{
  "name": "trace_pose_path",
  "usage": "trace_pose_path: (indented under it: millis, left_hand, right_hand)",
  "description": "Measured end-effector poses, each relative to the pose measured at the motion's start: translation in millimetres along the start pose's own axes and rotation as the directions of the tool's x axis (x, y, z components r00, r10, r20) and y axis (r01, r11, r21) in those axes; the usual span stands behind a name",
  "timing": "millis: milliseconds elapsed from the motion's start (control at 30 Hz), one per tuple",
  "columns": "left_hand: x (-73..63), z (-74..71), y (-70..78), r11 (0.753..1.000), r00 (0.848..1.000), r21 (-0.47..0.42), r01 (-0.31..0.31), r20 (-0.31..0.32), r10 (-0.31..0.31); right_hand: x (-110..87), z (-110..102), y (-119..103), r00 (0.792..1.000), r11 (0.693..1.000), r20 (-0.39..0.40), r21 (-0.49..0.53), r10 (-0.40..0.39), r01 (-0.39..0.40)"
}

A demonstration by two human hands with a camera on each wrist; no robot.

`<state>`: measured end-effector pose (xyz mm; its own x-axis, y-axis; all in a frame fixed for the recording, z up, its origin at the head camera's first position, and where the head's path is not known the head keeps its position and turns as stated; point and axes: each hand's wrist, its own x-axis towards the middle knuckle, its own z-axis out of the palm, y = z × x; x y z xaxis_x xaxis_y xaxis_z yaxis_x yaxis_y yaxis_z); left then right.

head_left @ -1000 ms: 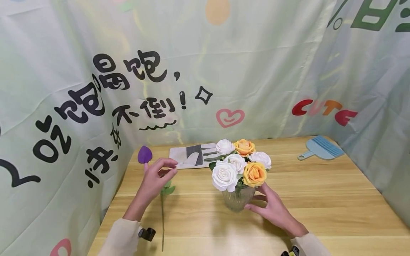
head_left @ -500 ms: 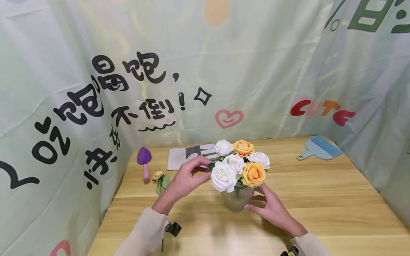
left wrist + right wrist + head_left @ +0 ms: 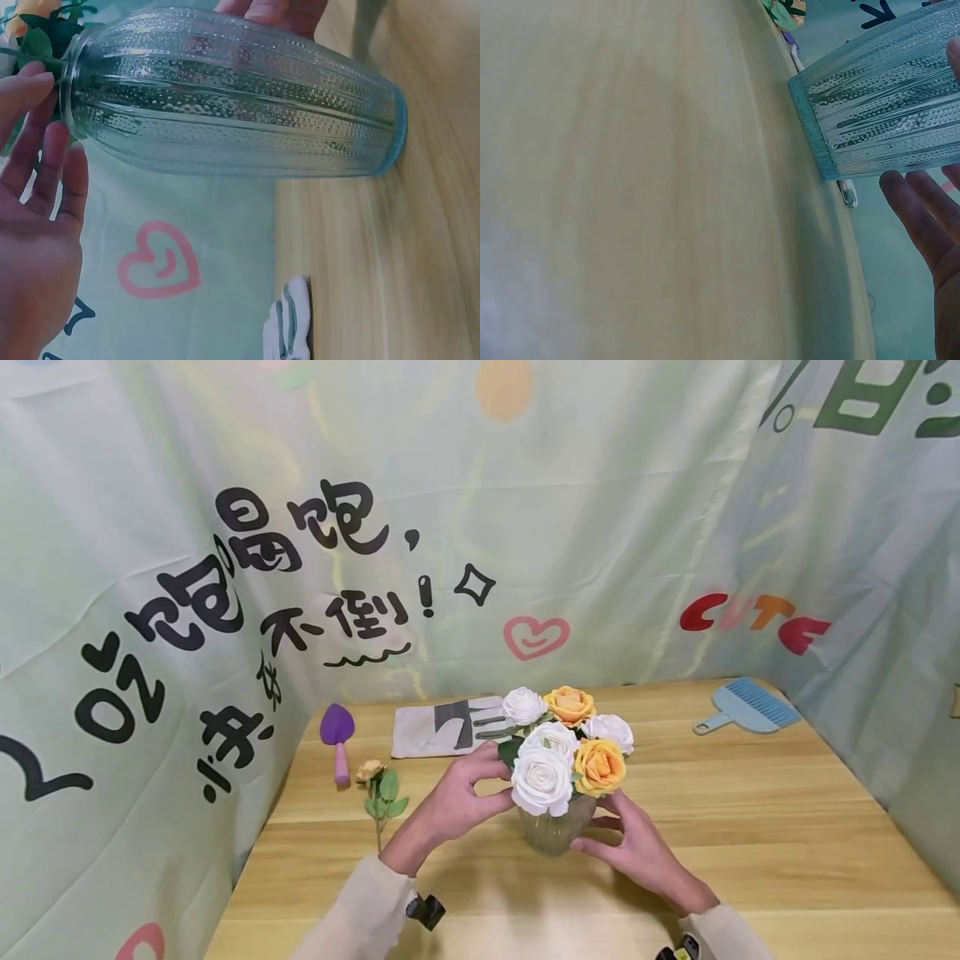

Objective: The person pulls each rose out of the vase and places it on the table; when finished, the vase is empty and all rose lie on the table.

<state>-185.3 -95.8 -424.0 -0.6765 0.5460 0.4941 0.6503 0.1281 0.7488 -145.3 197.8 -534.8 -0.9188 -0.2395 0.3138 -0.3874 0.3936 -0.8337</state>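
A ribbed glass vase (image 3: pixel 557 828) stands upright in the middle of the table, full of white and orange roses. My left hand (image 3: pixel 459 802) is at the left of the bouquet. In the left wrist view its thumb and index finger (image 3: pixel 34 88) pinch a green stem right at the vase's mouth, below the front white rose (image 3: pixel 542 782). My right hand (image 3: pixel 647 853) holds the vase from the right, thumb in front and fingers behind. The right wrist view shows those fingers (image 3: pixel 922 214) along the glass (image 3: pixel 885 105) above its base.
A single pale orange rose (image 3: pixel 371 771) with a long stem lies left of my left forearm. Behind it lies a purple trowel (image 3: pixel 338 727) with a pink handle. A folded grey-white cloth (image 3: pixel 422 732) lies at the back, and a blue dustpan-like scoop (image 3: pixel 753 710) at the back right.
My left hand has moved right, from over the loose rose to the bouquet, and taken a stem. The front white rose has shifted slightly right and down. My right hand has stayed on the vase.
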Motion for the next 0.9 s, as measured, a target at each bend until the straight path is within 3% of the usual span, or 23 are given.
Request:
trace_pose_path:
  millis: [300, 467, 567, 700, 767, 900]
  left_hand:
    - [-0.1, 4.4, -7.0, 0.996, 0.996, 0.041, -0.083, 0.019, 0.083]
    - [-3.1, 4.4, -4.7, 0.993, 0.993, 0.063, -0.099, 0.078, 0.094]
    - [-4.1, 3.2, -2.3, 0.983, 0.986, 0.144, -0.115, 0.139, 0.095]
    - [-2.0, 1.9, 0.8, 0.942, 0.970, 0.274, -0.194, 0.199, 0.142]
    - [-0.9, 2.0, 0.5, 0.928, 0.966, 0.301, -0.219, 0.200, 0.163]
    - [-1.6, 4.0, -1.7, 0.939, 0.974, 0.270, -0.214, 0.130, 0.185]
  right_hand:
    - [-0.3, 0.0, 1.1, 1.000, 1.000, -0.005, -0.008, 0.006, -0.006]
    - [0.6, -0.3, 1.5, 1.000, 1.000, 0.000, -0.012, 0.007, -0.007]
    - [1.5, -0.6, 1.7, 1.000, 1.000, -0.002, 0.003, -0.003, 0.003]
    - [2.2, -1.3, 2.2, 1.000, 1.000, -0.003, 0.025, -0.012, 0.012]
    - [2.6, -1.6, 2.3, 1.000, 0.999, 0.000, 0.035, -0.008, 0.008]
    - [3.7, -1.3, 3.1, 1.000, 0.999, 0.012, 0.044, -0.005, 0.004]
